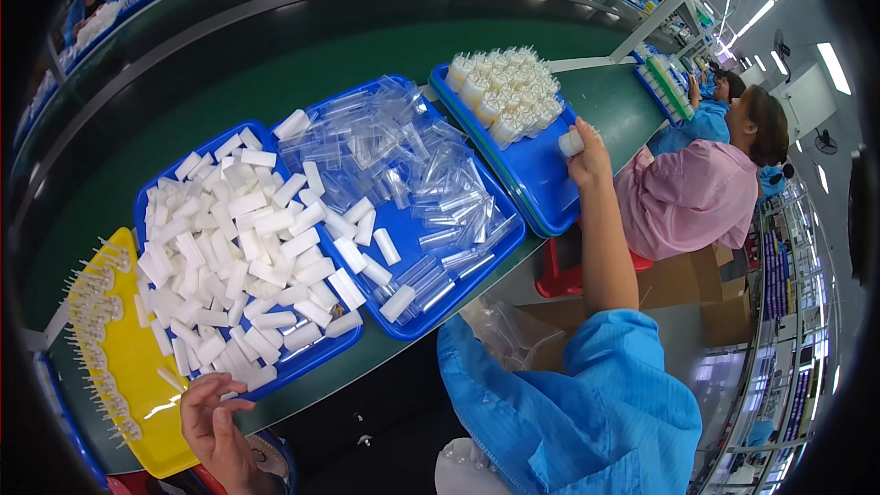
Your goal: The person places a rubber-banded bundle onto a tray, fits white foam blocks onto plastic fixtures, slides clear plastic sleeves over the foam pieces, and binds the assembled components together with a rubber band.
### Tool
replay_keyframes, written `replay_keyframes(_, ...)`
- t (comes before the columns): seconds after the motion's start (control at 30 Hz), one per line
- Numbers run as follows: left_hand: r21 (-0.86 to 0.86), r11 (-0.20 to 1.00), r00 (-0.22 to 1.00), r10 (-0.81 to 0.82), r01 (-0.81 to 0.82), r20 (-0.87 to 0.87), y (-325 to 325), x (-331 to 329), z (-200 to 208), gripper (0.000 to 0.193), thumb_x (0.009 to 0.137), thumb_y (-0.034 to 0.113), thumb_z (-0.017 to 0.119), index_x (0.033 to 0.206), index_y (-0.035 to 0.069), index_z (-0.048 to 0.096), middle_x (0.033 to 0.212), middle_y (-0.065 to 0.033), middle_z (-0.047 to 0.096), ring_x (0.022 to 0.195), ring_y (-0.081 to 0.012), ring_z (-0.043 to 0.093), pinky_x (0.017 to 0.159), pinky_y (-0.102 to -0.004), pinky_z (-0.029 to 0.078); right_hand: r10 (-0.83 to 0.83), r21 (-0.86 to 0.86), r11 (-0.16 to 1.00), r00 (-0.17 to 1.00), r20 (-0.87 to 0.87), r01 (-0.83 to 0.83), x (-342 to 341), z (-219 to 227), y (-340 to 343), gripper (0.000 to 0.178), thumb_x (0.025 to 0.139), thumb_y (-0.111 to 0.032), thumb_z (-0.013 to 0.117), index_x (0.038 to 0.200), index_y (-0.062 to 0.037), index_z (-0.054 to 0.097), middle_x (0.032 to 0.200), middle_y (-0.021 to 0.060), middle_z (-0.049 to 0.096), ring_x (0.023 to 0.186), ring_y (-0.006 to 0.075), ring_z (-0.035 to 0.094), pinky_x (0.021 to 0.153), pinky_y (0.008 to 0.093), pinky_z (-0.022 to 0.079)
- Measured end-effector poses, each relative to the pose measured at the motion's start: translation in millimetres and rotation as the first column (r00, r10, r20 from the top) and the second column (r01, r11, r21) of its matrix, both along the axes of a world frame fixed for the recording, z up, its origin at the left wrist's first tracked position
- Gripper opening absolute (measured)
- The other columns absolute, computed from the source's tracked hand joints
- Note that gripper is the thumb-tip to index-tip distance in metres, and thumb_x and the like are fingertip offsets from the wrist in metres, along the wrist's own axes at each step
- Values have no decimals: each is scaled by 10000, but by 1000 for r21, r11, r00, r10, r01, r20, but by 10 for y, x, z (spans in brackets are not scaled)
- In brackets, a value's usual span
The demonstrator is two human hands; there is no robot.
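Note:
My right hand (591,158) reaches over the right end of a blue tray (548,192) and grips a small white cylindrical part (572,141) between thumb and fingers. Similar white cylinders with thin clear prongs on top (506,92) stand close together in the far part of that tray. My left hand (216,426) is at the near left with its fingers loosely bent and apart, and nothing shows in it. It is beside the near edge of a blue tray heaped with white rectangular blocks (247,247). A thin white stick (171,379) lies close to its fingertips.
Clear plastic tubes (385,147) fill a middle blue tray (410,325), with several white blocks among them. At far left, a yellow tray (151,440) carries rows of pronged white parts (99,339). A person in a pink top (692,192) sits to the right, near a red stool (559,270).

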State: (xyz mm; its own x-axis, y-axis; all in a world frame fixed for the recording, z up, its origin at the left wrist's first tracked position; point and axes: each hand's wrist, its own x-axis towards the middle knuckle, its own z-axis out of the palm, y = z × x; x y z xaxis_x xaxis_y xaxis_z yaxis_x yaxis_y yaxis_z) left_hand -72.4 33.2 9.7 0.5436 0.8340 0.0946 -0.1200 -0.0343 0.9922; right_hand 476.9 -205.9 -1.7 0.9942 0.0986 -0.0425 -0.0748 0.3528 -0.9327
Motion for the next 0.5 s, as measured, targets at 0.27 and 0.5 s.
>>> replay_keyframes(0.27, 140, 984, 980, 128, -107, -154, 81, -209, -57, 227, 907, 114, 470, 1094, -7, 511, 1069, -132, 552, 883, -169, 565, 641, -239, 485, 65, -236, 970, 997, 38, -54, 677, -32, 212, 202, 848, -266, 619, 845, -67, 582, 765, 15, 588, 656, 143, 556, 627, 288, 454)
replay_keyframes(0.5, 224, 958, 933, 235, -176, -271, 240, -561, -84, 210, 914, 101, 446, 1082, -4, 517, 1046, -112, 555, 886, -159, 568, 667, -247, 476, -31, -554, 833, 999, -10, 21, 644, -52, 454, 443, 896, -482, 446, 1085, -95, 551, 1006, 41, 585, 870, 138, 507, 748, 301, 389)
